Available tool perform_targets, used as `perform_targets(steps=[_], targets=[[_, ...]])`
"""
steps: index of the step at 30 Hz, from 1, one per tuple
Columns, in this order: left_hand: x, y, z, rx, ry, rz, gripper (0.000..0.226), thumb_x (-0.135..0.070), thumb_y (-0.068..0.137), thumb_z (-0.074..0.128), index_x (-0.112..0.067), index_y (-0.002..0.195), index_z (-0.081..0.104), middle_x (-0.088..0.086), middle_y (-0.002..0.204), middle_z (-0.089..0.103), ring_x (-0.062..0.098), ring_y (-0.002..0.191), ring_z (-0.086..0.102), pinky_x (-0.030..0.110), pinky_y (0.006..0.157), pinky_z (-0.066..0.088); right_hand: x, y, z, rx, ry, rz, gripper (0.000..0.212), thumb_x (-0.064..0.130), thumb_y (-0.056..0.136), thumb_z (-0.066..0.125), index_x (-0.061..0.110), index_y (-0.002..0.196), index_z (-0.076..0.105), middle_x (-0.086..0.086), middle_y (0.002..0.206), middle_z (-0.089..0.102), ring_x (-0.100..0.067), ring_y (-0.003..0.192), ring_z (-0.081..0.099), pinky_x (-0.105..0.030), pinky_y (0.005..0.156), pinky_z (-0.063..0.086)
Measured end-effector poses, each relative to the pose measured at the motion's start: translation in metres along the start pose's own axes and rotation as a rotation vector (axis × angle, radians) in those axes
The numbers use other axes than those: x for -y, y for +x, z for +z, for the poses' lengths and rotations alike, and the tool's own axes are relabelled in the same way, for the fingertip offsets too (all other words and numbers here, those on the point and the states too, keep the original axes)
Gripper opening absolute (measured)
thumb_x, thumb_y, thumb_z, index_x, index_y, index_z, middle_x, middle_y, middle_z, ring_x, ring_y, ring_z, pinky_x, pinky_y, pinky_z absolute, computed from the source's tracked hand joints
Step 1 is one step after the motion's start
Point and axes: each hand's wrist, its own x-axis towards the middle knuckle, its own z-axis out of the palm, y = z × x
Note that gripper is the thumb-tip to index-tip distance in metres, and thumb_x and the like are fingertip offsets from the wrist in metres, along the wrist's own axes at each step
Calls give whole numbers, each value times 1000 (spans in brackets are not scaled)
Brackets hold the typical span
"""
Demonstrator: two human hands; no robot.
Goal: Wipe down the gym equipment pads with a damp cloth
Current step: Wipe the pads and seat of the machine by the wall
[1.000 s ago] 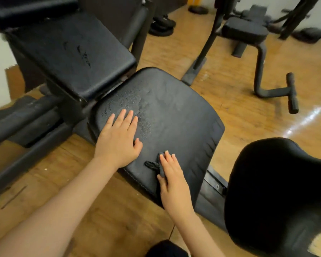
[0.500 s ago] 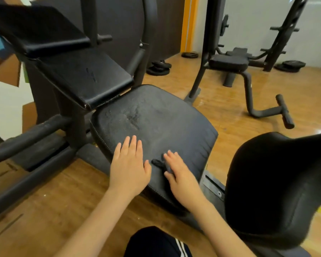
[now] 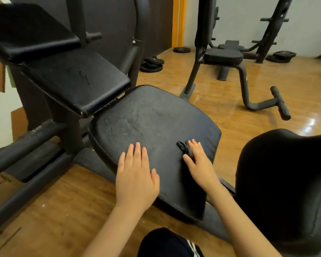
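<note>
Seat pad [image 3: 156, 123]: black, worn; surface cracked and pitted toward rear-centre; pale stitching along front edge. Sits low on a dark frame over wood floor [image 3: 220, 101].
Left hand [image 3: 136, 178]: flat on pad's near-left part, palm down, fingers straight and close together, thumb out to the right. Holds nothing.
Right hand [image 3: 199, 164]: on pad's near-right part, fingers bent over a small dark cloth [image 3: 184, 148], pressing it to the pad. Thumb along cloth's left side.
Cloth: bunched, black/dark grey, mostly under right fingers; a bit pokes out ahead and left of fingertips. Damp or dry – cannot tell.
Hands, spacing: apart, bare pad between them.
Back pad [image 3: 76, 78]: black, tilted, rear-left of seat pad, its lower edge overhanging seat's rear. Few scuffs on face.
Upper pad [image 3: 30, 36]: black, above and left of back pad, blurred at far left.
Round pad [image 3: 285, 186]: black, glossy, right foreground, just beside right forearm.
Far bench [image 3: 223, 54]: black pad on bent tube frame, well apart, rear right.
Plates [image 3: 152, 64]: weight discs stacked on floor by dark wall; more at rear right.
Person: dark shorts w/ white stripes at bottom edge.
</note>
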Motion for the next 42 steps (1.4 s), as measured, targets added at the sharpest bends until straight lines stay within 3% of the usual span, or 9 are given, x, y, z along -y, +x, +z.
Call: perform_targets(steps=[5, 9, 12, 14, 19, 25, 33, 39, 42], targets=[[1, 0, 2, -2, -28, -3, 66, -34, 79, 33, 7, 125, 58, 24, 133, 53, 38, 125, 50, 47, 105, 24, 9, -82, 9, 92, -9, -151, 50, 27, 98, 39, 37, 139, 13, 29, 144, 0, 11, 135, -8, -5, 106, -3], [-1, 1, 2, -7, -37, -16, 66, -33, 79, 33, 7, 125, 58, 25, 133, 53, 39, 125, 50, 48, 105, 24, -1, -41, 4, 33, 0, -105, 47, 18, 99, 40, 21, 143, 26, 14, 148, 12, -3, 140, 2, -23, 115, 5], [-2, 1, 2, -1, -27, -25, 66, -33, 79, 33, 6, 126, 57, 24, 134, 53, 38, 126, 50, 48, 106, 23, -22, 31, -9, -62, -10, 85, 46, 16, 100, 38, 8, 144, 28, -5, 154, 17, -19, 144, 6, -36, 117, 9], [-2, 1, 3, 3, -17, -25, 65, -34, 80, 33, 5, 126, 57, 23, 134, 53, 38, 126, 50, 47, 106, 23, -35, 71, -24, -94, -1, 219, 47, 20, 101, 34, 7, 145, 25, -8, 156, 13, -23, 144, 4, -40, 117, 10], [-2, 0, 4, -12, 4, -36, 65, -35, 81, 33, 3, 126, 58, 22, 134, 54, 36, 126, 50, 47, 106, 23, -34, 81, -27, -131, 33, 321, 48, 19, 101, 33, 6, 146, 22, -9, 156, 10, -24, 144, 0, -37, 114, 11], [-2, 1, 5, -44, 28, -35, 64, -34, 81, 33, 4, 127, 57, 22, 134, 53, 37, 127, 49, 49, 107, 27, -19, -15, 11, -157, 0, 150, 49, 14, 99, 37, 7, 145, 24, -6, 156, 13, -20, 144, 2, -30, 115, 6], [-4, 1, 5, -30, 64, -37, 64, -34, 81, 32, 3, 127, 57, 21, 134, 54, 36, 127, 49, 51, 105, 36, -49, 102, -29, -202, -24, 339, 48, 18, 101, 35, 5, 145, 24, -8, 156, 13, -24, 144, 3, -38, 113, 15], [-1, 2, 8, -35, 54, -37, 65, -34, 79, 35, 3, 128, 57, 22, 136, 52, 36, 128, 48, 47, 107, 23, -54, 115, -32, -155, -100, 199, 47, 18, 101, 36, 8, 145, 26, -6, 156, 15, -21, 144, 4, -41, 116, 9], [-2, 1, 6, -23, 44, -30, 65, -34, 79, 35, 3, 127, 57, 22, 135, 52, 37, 128, 48, 47, 107, 23, -64, 119, -44, -201, -27, 279, 47, 18, 100, 36, 8, 145, 28, -6, 156, 17, -21, 144, 5, -38, 116, 10]])
